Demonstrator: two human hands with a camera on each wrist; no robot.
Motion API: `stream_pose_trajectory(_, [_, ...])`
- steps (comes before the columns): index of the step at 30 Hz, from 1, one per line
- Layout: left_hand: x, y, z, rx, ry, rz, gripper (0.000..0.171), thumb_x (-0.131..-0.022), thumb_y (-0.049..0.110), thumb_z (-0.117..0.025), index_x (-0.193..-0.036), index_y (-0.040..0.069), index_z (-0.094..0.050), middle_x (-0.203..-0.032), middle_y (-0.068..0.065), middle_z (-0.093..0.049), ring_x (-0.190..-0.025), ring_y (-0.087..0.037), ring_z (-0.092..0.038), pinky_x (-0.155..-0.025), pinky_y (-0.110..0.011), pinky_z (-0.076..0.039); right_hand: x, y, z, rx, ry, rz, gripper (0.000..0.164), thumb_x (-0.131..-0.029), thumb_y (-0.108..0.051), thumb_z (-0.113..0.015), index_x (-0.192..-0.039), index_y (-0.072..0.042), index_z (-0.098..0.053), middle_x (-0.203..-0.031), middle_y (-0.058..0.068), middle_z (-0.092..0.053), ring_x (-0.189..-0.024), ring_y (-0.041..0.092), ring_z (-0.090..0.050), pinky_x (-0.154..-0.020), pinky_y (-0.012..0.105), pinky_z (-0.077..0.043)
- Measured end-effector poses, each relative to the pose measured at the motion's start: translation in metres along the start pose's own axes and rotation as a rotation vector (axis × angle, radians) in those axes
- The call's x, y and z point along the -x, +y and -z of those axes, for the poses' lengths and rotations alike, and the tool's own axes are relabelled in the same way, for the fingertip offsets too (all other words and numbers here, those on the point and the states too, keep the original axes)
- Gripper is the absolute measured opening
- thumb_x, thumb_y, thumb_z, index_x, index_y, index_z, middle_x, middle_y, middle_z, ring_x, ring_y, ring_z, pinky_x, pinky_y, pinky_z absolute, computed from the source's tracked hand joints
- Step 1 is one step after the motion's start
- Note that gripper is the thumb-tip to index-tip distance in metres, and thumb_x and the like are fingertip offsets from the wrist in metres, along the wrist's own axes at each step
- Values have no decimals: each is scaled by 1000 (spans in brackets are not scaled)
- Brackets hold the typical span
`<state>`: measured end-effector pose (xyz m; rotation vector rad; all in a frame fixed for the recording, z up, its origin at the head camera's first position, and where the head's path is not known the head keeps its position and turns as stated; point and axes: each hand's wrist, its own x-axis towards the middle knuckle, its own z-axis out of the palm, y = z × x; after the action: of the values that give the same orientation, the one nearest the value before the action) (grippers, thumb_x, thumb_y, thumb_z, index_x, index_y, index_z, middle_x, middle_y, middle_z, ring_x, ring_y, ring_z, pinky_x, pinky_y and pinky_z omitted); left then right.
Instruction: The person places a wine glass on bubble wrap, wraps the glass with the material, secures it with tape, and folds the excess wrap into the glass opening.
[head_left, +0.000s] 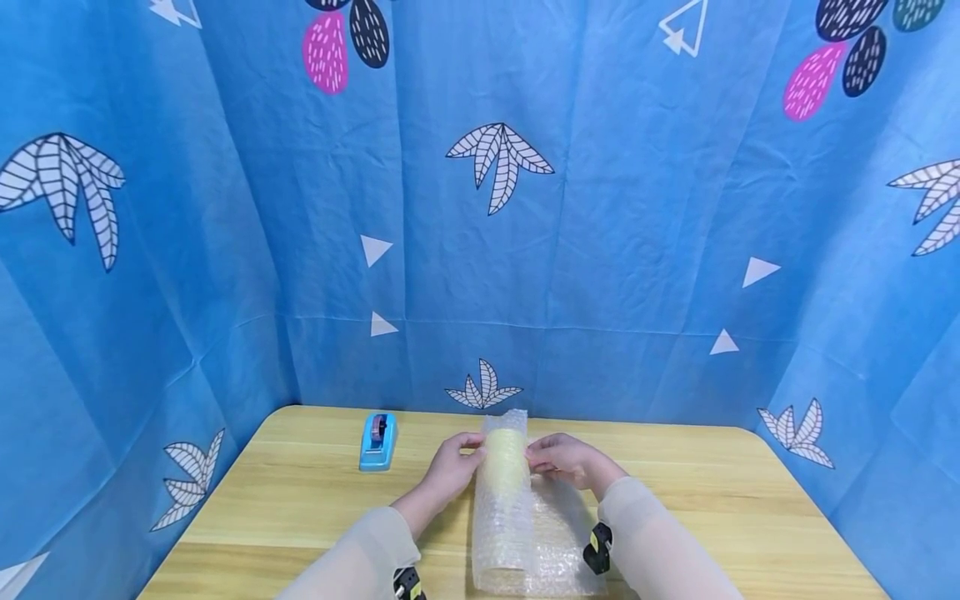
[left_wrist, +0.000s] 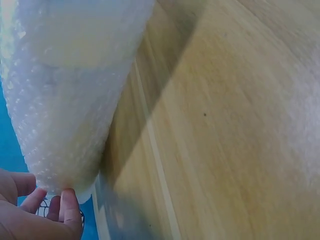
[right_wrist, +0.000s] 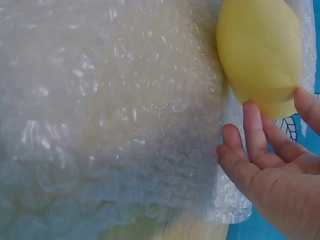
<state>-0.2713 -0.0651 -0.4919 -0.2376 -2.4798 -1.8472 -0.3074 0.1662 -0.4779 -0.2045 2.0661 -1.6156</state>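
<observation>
A smooth, rounded yellow object (right_wrist: 260,50) lies lengthwise on a sheet of clear bubble wrap (head_left: 558,533), which is rolled partly around it. On the left side of the roll, the fingertips and thumb of my left hand (head_left: 452,467) hold the wrapped end (left_wrist: 65,170). My right hand (head_left: 567,461) is on the opposite side, its thumb and fingertips around the far end of the yellow object. The right wrist view shows part of that yellow surface uncovered. In the left wrist view the layers of wrap blur it.
A blue tape dispenser (head_left: 378,442) stands left of my left hand toward the back of the wooden table (head_left: 660,467). Flat bubble wrap spreads right of the roll, under my right forearm. A blue patterned cloth (head_left: 480,275) hangs behind and beside the table.
</observation>
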Motion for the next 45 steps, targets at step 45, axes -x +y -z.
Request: stream_pose_trajectory(45, [0,4,-7,-1,-78,-81,37,-97,7,-64,-131,-6,-60,-124,-25,-59,-94,-29,-64,-79,-36,-58,11,-1,-12,58,348,94,18,-86,11,-61,-102,2,-59,-92,13,-59,-85,27,-58,-66,46,-55])
